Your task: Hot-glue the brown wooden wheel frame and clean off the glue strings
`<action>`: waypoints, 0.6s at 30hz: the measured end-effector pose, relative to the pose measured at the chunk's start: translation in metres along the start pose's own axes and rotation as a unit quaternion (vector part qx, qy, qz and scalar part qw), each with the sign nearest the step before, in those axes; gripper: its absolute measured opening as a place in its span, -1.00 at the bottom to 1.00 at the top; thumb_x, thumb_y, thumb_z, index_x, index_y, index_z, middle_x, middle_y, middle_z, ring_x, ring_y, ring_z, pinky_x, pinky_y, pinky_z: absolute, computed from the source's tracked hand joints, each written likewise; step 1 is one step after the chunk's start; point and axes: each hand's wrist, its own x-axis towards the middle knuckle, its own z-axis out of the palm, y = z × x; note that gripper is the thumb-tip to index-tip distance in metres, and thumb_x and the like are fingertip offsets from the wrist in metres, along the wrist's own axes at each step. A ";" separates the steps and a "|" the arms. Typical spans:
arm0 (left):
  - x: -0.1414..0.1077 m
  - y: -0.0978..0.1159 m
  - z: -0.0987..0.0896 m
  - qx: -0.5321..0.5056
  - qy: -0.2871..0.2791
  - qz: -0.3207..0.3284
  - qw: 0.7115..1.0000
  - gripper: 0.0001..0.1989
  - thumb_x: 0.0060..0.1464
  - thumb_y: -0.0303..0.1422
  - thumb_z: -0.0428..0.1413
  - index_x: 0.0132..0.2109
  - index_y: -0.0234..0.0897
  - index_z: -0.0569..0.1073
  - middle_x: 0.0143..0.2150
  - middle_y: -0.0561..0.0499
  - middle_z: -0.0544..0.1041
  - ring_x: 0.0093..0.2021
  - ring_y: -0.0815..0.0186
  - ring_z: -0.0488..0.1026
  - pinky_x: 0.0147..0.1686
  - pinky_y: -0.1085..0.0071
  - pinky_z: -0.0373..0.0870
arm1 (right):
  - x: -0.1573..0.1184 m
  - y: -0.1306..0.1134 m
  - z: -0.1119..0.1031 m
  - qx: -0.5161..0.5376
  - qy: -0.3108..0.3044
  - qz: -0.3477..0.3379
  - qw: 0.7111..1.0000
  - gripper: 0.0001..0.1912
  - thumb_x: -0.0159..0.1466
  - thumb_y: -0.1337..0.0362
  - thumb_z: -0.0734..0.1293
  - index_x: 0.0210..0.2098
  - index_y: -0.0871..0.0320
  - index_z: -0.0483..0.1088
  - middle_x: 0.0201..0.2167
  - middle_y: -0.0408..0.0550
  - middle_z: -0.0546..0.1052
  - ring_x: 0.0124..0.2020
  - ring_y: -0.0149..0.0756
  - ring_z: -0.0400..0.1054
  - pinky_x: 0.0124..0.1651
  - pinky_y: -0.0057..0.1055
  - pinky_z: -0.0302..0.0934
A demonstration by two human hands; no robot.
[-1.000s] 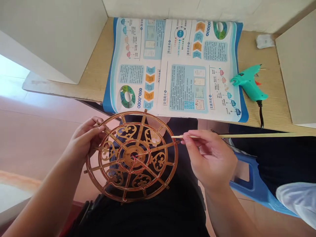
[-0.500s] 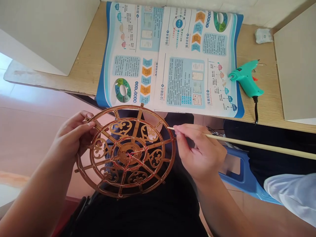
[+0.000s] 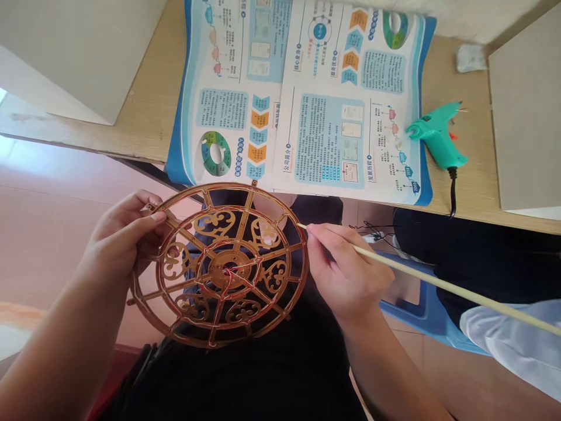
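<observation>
My left hand is closed on the upper left rim of a round brown openwork frame, thumb on top. The frame has spokes, concentric rings and scrolled ornaments, and it is tilted above my lap. Thin red wires run from its centre along spokes and rings. My right hand pinches a long, pale thin stick near its tip, like a pencil. That tip is at the frame's upper right rim; whether it touches I cannot tell. The stick's far end reaches out to the right.
A wooden table lies ahead with printed sheets on it. A green glue gun with a black cord rests on the right. White panels stand at both sides. A blue stool and another person's dark clothing are at right.
The stick's far end has swung downward, so it slopes more steeply. My right hand has shifted slightly left with its tip still at the rim. The frame has moved slightly left, held the same way.
</observation>
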 end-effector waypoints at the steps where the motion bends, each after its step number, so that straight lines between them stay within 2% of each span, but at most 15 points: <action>1: 0.000 0.000 0.000 0.000 -0.002 0.001 1.000 -0.66 -0.30 -0.48 0.39 -0.32 -0.21 0.47 -0.59 0.09 0.53 -0.72 0.36 0.41 -0.80 0.54 0.39 | -0.001 0.000 0.000 0.002 0.000 0.002 1.000 -0.69 0.36 0.54 0.44 -0.06 0.01 0.61 -0.28 -0.07 0.71 -0.30 -0.23 0.65 -0.16 -0.38 0.61; 6: -0.001 0.002 0.003 0.004 0.002 0.006 1.000 -0.66 -0.33 -0.48 0.38 -0.34 -0.21 0.47 -0.61 0.08 0.53 -0.73 0.35 0.42 -0.80 0.55 0.38 | -0.001 -0.001 0.001 0.012 0.004 0.010 1.000 -0.67 0.34 0.57 0.45 -0.06 0.01 0.59 -0.29 -0.07 0.70 -0.32 -0.24 0.63 -0.19 -0.38 0.60; 10: -0.001 0.002 0.003 0.009 0.002 0.006 1.000 -0.66 -0.33 -0.47 0.38 -0.34 -0.19 0.47 -0.59 0.09 0.54 -0.73 0.33 0.42 -0.80 0.51 0.41 | 0.002 -0.002 0.001 0.026 0.014 0.036 0.999 -0.69 0.34 0.58 0.44 -0.14 0.00 0.58 -0.33 -0.11 0.69 -0.36 -0.27 0.62 -0.26 -0.41 0.56; 15: -0.001 -0.001 -0.001 0.017 -0.010 0.024 1.000 -0.74 -0.20 -0.47 0.36 -0.32 -0.20 0.48 -0.58 0.11 0.50 -0.70 0.40 0.41 -0.78 0.61 0.37 | 0.003 0.000 0.001 0.034 0.017 0.056 0.998 -0.73 0.35 0.56 0.42 -0.17 0.03 0.56 -0.33 -0.08 0.70 -0.37 -0.29 0.61 -0.29 -0.40 0.52; 18: -0.006 -0.001 0.002 0.040 -0.010 0.041 0.998 -0.80 -0.10 -0.43 0.34 -0.31 -0.21 0.49 -0.52 0.10 0.49 -0.64 0.46 0.41 -0.68 0.66 0.44 | 0.003 0.001 0.000 0.035 0.011 0.070 0.997 -0.73 0.36 0.54 0.41 -0.17 0.00 0.57 -0.32 -0.10 0.70 -0.38 -0.28 0.61 -0.33 -0.39 0.51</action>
